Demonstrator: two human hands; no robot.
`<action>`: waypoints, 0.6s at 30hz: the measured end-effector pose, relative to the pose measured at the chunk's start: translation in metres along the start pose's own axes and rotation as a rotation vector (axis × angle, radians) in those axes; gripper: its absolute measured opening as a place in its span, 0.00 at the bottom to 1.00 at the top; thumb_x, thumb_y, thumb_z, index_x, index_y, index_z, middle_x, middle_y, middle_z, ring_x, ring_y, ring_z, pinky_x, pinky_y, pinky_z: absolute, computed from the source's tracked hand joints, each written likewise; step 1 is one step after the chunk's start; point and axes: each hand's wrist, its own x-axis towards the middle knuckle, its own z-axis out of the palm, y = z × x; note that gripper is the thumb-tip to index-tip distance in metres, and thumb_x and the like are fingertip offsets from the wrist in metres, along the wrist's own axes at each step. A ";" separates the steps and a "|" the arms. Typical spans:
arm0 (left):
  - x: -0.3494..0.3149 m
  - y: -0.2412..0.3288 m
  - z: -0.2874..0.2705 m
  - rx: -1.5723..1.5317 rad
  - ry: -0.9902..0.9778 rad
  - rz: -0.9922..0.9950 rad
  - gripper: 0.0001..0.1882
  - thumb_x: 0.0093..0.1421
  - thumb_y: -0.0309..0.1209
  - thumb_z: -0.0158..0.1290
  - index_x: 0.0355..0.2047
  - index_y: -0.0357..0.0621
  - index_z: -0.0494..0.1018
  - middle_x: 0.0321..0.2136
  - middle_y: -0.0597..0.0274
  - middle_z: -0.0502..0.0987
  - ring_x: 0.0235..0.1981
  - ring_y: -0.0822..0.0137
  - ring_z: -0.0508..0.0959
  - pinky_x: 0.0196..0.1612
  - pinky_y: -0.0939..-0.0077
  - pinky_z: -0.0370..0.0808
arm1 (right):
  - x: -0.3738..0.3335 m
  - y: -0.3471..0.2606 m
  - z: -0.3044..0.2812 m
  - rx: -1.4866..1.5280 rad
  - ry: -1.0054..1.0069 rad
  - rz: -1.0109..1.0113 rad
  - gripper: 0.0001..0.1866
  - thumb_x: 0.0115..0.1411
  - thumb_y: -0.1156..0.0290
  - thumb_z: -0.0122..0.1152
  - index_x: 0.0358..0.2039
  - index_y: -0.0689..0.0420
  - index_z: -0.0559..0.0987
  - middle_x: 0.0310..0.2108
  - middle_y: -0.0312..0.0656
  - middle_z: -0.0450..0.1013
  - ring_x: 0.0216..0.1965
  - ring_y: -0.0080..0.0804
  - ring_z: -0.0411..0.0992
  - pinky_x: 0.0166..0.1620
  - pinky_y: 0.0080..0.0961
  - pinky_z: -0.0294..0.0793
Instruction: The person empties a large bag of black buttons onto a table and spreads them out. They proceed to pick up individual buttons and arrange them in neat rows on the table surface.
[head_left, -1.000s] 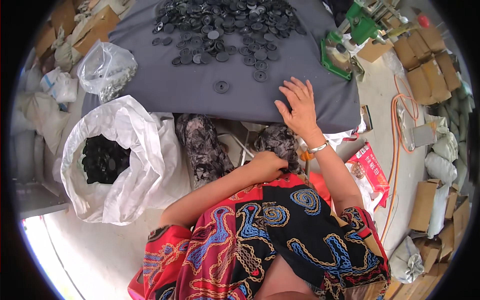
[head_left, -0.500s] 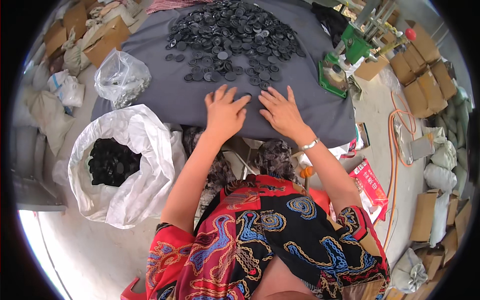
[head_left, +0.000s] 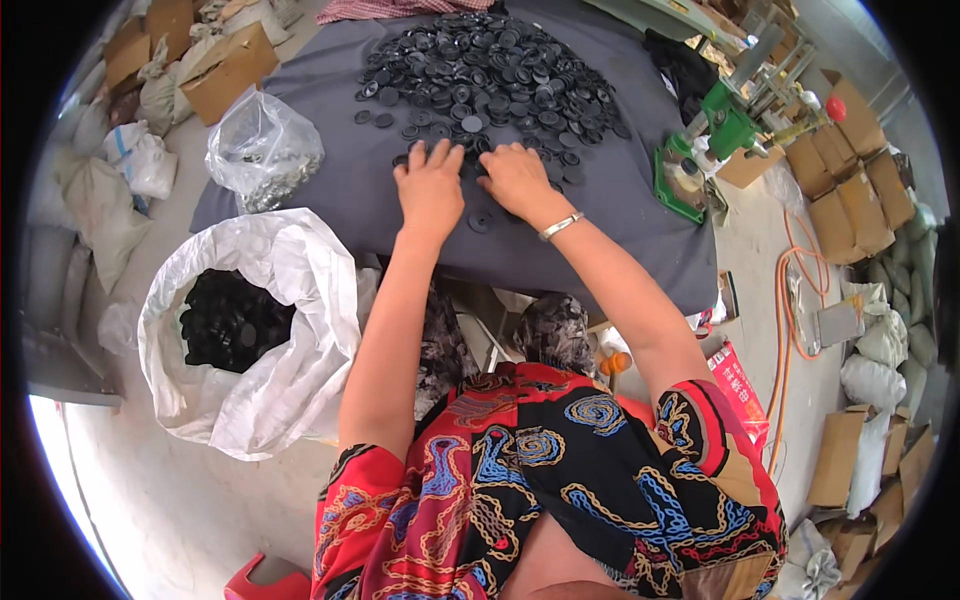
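A large heap of round black plastic discs (head_left: pixel 500 75) covers the far part of a table with a grey cloth (head_left: pixel 340 200). My left hand (head_left: pixel 432 190) lies palm down at the heap's near edge, fingers stretched out over a few discs. Beside it, my right hand (head_left: pixel 518 182) rests palm down with fingers slightly bent and spread, touching the near discs. Neither hand appears to grip anything, though what lies under the palms is hidden. One loose disc (head_left: pixel 480 220) sits on the cloth between my wrists.
A white woven sack (head_left: pixel 330 330) holding black pieces stands left of the table. Behind it, a clear plastic bag (head_left: pixel 265 150) with small metal-looking parts lies on the cloth. A green hand press (head_left: pixel 690 170) stands at the right edge. Cardboard boxes (head_left: pixel 850 180) and an orange hose (head_left: pixel 783 300) are farther right.
Both hands have moved forward to the heap's near edge, and a loose disc now shows between my wrists. The whole view has shifted slightly.
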 end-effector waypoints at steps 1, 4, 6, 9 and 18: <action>-0.001 -0.001 0.007 -0.008 -0.005 0.028 0.17 0.55 0.29 0.51 0.46 0.49 0.76 0.50 0.65 0.75 0.56 0.54 0.69 0.51 0.48 0.63 | 0.002 0.002 0.006 -0.012 0.042 -0.040 0.06 0.54 0.68 0.60 0.30 0.56 0.78 0.32 0.42 0.74 0.40 0.41 0.72 0.42 0.37 0.70; -0.009 -0.001 0.012 0.054 -0.118 0.070 0.17 0.55 0.28 0.53 0.47 0.51 0.76 0.50 0.67 0.75 0.57 0.55 0.68 0.53 0.46 0.62 | 0.004 0.010 0.016 -0.074 0.112 -0.158 0.05 0.54 0.69 0.58 0.28 0.56 0.78 0.28 0.41 0.74 0.37 0.40 0.72 0.40 0.36 0.70; -0.012 0.001 0.007 0.026 -0.117 0.088 0.14 0.56 0.29 0.53 0.44 0.50 0.78 0.45 0.67 0.78 0.56 0.57 0.68 0.55 0.45 0.60 | 0.007 0.016 0.018 -0.154 0.098 -0.246 0.04 0.54 0.70 0.57 0.27 0.56 0.77 0.27 0.39 0.74 0.34 0.39 0.73 0.40 0.34 0.70; -0.020 0.002 -0.004 0.027 -0.100 0.128 0.13 0.55 0.30 0.55 0.41 0.48 0.78 0.42 0.66 0.79 0.54 0.58 0.69 0.55 0.48 0.59 | 0.005 0.023 0.014 -0.098 0.137 -0.249 0.05 0.55 0.71 0.55 0.25 0.56 0.76 0.25 0.40 0.74 0.32 0.41 0.73 0.39 0.34 0.70; -0.009 0.012 -0.008 -0.006 -0.109 0.019 0.11 0.50 0.35 0.60 0.33 0.46 0.79 0.33 0.63 0.78 0.47 0.58 0.70 0.48 0.55 0.61 | -0.013 0.010 0.006 0.284 0.019 0.033 0.07 0.56 0.72 0.53 0.29 0.59 0.78 0.28 0.48 0.73 0.34 0.46 0.74 0.37 0.41 0.73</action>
